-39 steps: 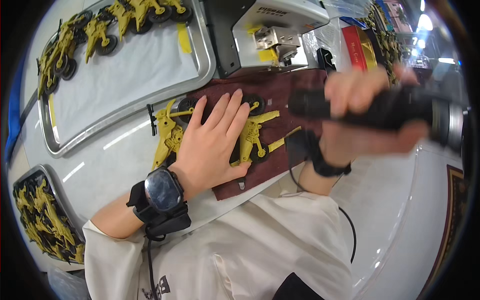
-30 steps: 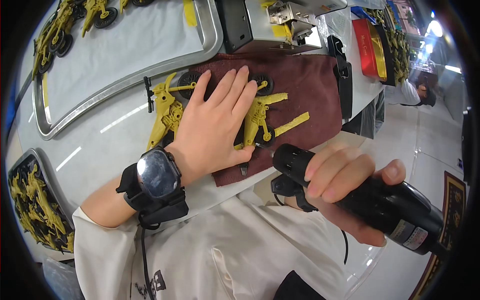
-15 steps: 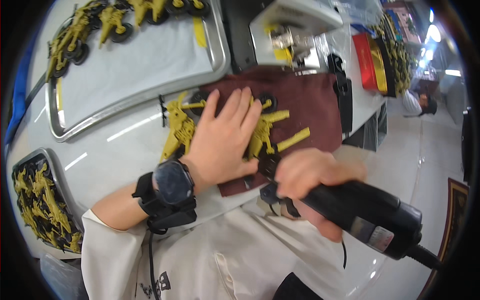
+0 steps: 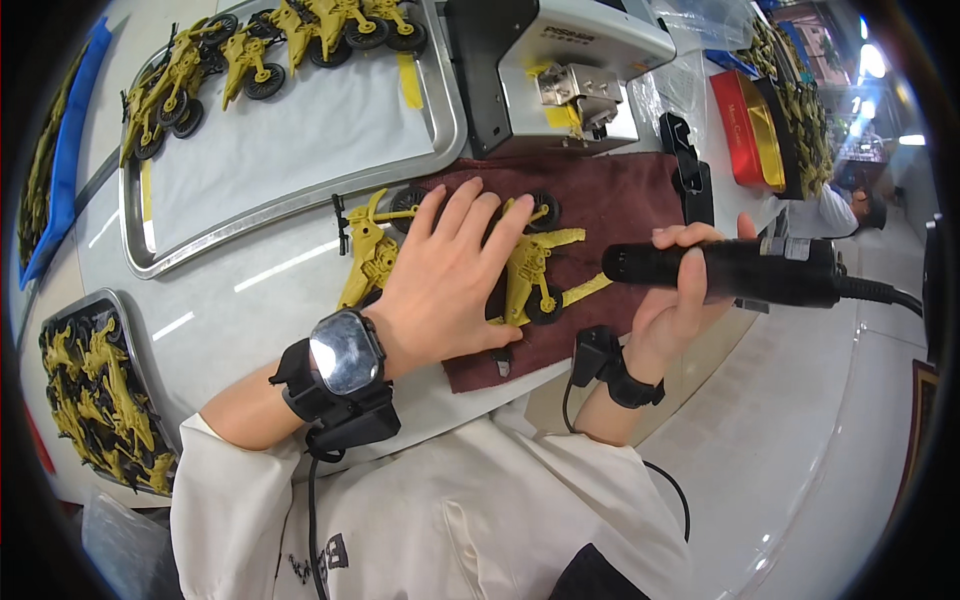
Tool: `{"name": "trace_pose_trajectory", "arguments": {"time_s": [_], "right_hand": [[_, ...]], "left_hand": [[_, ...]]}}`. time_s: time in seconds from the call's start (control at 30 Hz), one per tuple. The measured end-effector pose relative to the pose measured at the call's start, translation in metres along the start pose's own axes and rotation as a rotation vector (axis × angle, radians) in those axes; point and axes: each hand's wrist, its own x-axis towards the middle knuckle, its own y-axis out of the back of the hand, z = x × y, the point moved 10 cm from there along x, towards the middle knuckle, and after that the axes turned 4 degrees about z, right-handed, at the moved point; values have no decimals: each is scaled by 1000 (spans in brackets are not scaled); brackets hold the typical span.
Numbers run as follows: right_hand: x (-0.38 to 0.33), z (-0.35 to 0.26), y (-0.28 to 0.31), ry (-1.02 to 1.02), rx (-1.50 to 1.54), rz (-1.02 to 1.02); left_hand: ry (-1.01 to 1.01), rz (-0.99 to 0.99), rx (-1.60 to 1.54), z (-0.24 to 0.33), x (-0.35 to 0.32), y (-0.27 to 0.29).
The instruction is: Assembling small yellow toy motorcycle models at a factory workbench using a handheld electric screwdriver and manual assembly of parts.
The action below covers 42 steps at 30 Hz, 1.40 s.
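The left hand lies flat, palm down, with its fingers spread wide across a yellow plastic toy motorcycle that rests on a dark maroon cloth on the white table. The toy lies on its side under the palm; its black wheels and yellow frame parts stick out on both sides of the hand, and one yellow section reaches off the cloth's left edge onto the bare table. A black wrist unit with a shiny square face is strapped to the left forearm. The right hand holds a black cylindrical power tool level, its fingers wrapped around the barrel and its thumb under it; the tool's nose points left and hovers just beside the toy's right end, though contact with it cannot be made out. A black cable leaves the tool's back toward the right. Behind the cloth stands a grey and white machine with a metal fixture. To the left, a metal tray lined with white paper carries finished yellow motorcycles along its far edge, and a second tray near the left holds a heap of yellow parts.
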Motion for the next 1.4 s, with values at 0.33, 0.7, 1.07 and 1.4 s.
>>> {"name": "trace_pose_trajectory", "arguments": {"time_s": [0.33,0.7,1.07,1.4], "right_hand": [[-5,18,1,-44,69,87],[-7,22,8,-26,-14,174],[-10,15,24,-7,-8,290],[-14,18,23,10,-53,307]], "left_hand": [[-64,194,-59,17,10,44],[-19,194,-123,27,-5,102],[897,893,820,-62,-362,297],[219,203,332,-45,-125,141]]}}
